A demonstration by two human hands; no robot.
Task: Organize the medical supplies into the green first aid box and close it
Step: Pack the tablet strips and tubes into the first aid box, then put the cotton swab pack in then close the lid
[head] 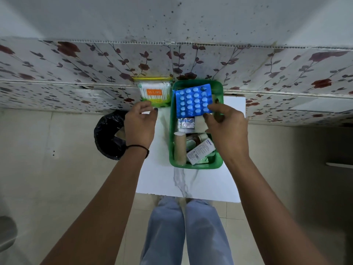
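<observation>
A right hand pinches a blue blister pack over the green first aid box (already part-filled), while the empty left hand, fingers loosely spread, hovers by cotton swabs at ten o'clock.

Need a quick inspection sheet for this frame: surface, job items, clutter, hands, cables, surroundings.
Surface: small white table with a grey marbled streak, set against the wall.
Job's things: open green box on the table, holding a tan roll, a white carton, brown bottles and foil strips. Blue blister pack held over the box's far end. Cotton swab pack stands outside the box, to its left. No lid seen.
Clutter: nothing seen.
Grippers: right hand pinches the blister pack's near edge; left hand open, empty, near the swab pack.
Cables: nothing seen.
Surroundings: black-lined bin left of the table, floral wall panels, tiled floor.
</observation>
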